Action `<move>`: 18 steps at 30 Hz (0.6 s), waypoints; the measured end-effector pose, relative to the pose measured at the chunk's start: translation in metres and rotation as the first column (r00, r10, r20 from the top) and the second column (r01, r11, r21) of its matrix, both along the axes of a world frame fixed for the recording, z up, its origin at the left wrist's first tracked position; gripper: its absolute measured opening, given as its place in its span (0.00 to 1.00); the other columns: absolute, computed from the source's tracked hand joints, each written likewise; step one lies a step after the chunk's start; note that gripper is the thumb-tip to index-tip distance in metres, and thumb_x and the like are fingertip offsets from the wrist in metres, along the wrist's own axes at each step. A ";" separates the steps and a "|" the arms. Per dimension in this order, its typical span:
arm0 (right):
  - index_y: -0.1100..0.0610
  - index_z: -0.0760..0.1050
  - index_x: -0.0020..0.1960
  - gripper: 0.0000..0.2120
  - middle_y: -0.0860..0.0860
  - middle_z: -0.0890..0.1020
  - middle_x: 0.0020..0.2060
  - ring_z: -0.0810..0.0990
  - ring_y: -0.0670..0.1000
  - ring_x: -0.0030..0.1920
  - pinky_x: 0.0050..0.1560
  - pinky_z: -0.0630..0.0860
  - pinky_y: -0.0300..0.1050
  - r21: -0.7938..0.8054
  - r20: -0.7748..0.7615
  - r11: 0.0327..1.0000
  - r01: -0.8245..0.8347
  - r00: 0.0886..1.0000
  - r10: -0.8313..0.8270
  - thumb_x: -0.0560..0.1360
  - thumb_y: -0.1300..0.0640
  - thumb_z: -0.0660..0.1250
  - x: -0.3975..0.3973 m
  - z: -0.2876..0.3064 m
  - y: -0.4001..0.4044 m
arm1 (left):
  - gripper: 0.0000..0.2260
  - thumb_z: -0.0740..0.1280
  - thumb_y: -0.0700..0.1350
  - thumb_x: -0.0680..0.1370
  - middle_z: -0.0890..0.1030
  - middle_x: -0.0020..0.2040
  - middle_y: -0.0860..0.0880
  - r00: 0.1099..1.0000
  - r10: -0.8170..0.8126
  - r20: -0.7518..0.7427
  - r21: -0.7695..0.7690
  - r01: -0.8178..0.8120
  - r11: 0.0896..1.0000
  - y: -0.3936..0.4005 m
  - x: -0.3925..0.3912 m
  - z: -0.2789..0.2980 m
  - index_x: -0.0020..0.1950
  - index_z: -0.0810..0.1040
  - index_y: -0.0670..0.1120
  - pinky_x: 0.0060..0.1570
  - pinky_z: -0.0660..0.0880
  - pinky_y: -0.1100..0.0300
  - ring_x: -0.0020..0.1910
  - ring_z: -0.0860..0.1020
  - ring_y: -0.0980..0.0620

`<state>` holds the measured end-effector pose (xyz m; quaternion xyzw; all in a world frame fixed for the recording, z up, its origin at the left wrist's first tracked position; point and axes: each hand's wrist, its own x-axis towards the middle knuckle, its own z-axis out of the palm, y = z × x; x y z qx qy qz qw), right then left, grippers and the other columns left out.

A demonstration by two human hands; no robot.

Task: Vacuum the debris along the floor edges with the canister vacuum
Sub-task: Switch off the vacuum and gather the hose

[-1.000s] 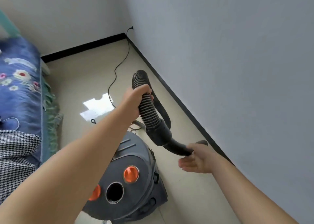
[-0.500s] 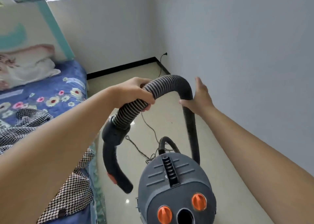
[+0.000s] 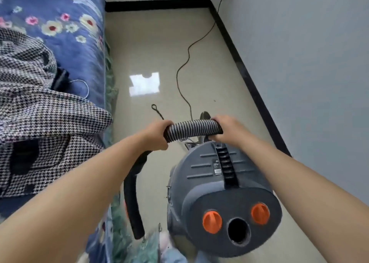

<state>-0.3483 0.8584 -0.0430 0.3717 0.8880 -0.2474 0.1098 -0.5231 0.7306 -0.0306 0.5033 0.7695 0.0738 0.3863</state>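
A grey canister vacuum (image 3: 211, 185) with two orange knobs and an open round port stands on the beige floor below me. Its ribbed black hose (image 3: 192, 128) runs level between my hands. My left hand (image 3: 154, 136) grips the hose's left part, and from there the smooth black handle tube (image 3: 131, 199) hangs down with its end free. My right hand (image 3: 225, 129) is closed around the hose's right end, just above the canister's back.
A bed (image 3: 65, 49) with a blue floral cover and a houndstooth garment (image 3: 40, 123) fills the left side. The vacuum's black cord (image 3: 186, 63) trails over the floor to a plug on the right wall. A black baseboard (image 3: 251, 83) lines the grey wall.
My right hand went from resting open against the hose bend to gripping the hose. The hose now lies level between both hands, and my view has tilted down toward the floor.
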 end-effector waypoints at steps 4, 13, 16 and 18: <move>0.58 0.72 0.61 0.21 0.54 0.76 0.55 0.74 0.54 0.56 0.54 0.69 0.44 -0.056 0.037 0.995 -0.087 0.995 0.089 0.71 0.53 0.71 -0.007 -0.042 0.017 | 0.16 0.60 0.31 0.72 0.72 0.44 0.49 0.994 0.084 -0.070 0.005 -0.084 0.996 0.004 -0.004 -0.065 0.57 0.73 0.44 0.42 0.66 0.60 0.44 0.71 0.49; 0.52 0.75 0.65 0.16 0.50 0.77 0.63 0.73 0.50 0.64 0.59 0.65 0.38 -0.123 0.129 0.992 -0.005 0.991 0.021 0.77 0.58 0.62 -0.005 -0.113 0.064 | 0.23 0.61 0.31 0.71 0.75 0.52 0.47 0.982 0.188 0.030 -0.110 -0.184 0.977 0.021 0.001 -0.167 0.64 0.68 0.47 0.44 0.70 0.59 0.47 0.72 0.48; 0.52 0.79 0.60 0.13 0.50 0.80 0.57 0.75 0.50 0.59 0.56 0.68 0.39 -0.110 0.093 0.993 -0.040 0.994 0.050 0.76 0.57 0.66 -0.008 -0.119 0.071 | 0.22 0.61 0.32 0.74 0.76 0.52 0.49 0.897 0.278 0.344 -0.065 -0.272 0.960 0.038 0.013 -0.164 0.67 0.69 0.45 0.42 0.68 0.65 0.48 0.73 0.53; 0.54 0.80 0.58 0.12 0.50 0.81 0.54 0.77 0.49 0.57 0.51 0.67 0.37 -0.142 0.058 0.990 0.017 0.998 -0.008 0.75 0.56 0.67 -0.008 -0.119 0.076 | 0.20 0.57 0.37 0.79 0.72 0.66 0.47 0.832 0.342 0.436 -0.022 -0.370 0.929 0.053 0.026 -0.161 0.71 0.65 0.44 0.56 0.64 0.66 0.63 0.69 0.51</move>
